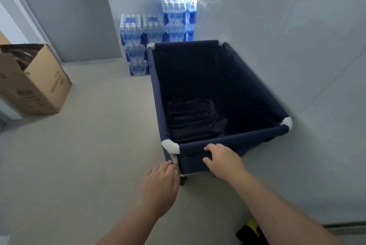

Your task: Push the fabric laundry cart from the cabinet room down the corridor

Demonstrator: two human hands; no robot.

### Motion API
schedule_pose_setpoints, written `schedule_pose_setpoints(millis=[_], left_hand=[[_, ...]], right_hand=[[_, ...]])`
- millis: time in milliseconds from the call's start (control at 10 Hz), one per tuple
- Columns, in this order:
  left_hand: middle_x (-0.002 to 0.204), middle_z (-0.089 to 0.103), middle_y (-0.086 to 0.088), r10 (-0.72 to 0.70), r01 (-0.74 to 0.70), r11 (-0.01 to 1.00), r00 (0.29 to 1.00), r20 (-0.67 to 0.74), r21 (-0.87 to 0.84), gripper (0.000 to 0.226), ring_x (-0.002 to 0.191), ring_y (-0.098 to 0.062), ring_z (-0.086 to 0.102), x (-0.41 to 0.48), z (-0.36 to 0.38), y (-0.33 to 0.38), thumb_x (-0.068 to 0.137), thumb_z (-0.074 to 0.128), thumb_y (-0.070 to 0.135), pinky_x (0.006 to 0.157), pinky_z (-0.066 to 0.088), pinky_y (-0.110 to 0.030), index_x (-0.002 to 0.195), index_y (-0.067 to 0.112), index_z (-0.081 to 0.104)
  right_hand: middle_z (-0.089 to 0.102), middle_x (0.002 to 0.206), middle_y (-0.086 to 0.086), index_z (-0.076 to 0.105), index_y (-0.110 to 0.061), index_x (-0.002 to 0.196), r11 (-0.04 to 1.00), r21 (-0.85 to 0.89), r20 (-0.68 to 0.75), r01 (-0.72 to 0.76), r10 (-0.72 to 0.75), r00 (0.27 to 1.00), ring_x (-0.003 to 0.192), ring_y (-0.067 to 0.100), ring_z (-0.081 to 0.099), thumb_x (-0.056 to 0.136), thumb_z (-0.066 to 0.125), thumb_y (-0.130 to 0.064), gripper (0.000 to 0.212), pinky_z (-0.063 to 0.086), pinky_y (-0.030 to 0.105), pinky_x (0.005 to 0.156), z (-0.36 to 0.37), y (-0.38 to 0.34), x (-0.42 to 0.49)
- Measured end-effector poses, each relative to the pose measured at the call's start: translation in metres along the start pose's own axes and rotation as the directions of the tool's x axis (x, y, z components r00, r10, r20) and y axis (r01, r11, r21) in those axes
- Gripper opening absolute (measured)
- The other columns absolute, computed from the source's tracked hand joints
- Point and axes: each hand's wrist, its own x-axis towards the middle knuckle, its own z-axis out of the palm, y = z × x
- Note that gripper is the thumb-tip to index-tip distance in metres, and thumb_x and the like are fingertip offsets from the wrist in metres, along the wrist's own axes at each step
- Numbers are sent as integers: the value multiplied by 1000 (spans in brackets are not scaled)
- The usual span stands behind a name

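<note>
A navy fabric laundry cart (pixel 257 94) with white corner joints stands on the floor against the grey wall on the right; its inside looks empty and dark. My right hand (pixel 223 158) rests on the cart's near top rail, fingers spread over the fabric, not clearly wrapped around it. My left hand (pixel 163 183) is lower, at the near left corner post, its fingertips touching the white tube just above a black wheel (pixel 182 180).
Stacked packs of water bottles (pixel 154 31) stand right behind the cart's far end. A grey door (pixel 65 11) is at the back left. An open cardboard box (pixel 33 80) sits on the left. Pale floor (pixel 95 136) stretches left of the cart.
</note>
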Motion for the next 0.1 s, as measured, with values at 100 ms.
schedule_pose_setpoints(millis=[100], left_hand=[[123, 64, 8, 28, -26, 1000, 992, -122, 14, 37, 104, -18, 64, 5, -31, 2, 91, 41, 45, 85, 50, -35, 115, 27, 62]], right_hand=[[64, 116, -11, 59, -31, 122, 978, 183, -180, 103, -70, 981, 101, 6, 60, 92, 57, -41, 31, 52, 28, 82, -13, -16, -32]])
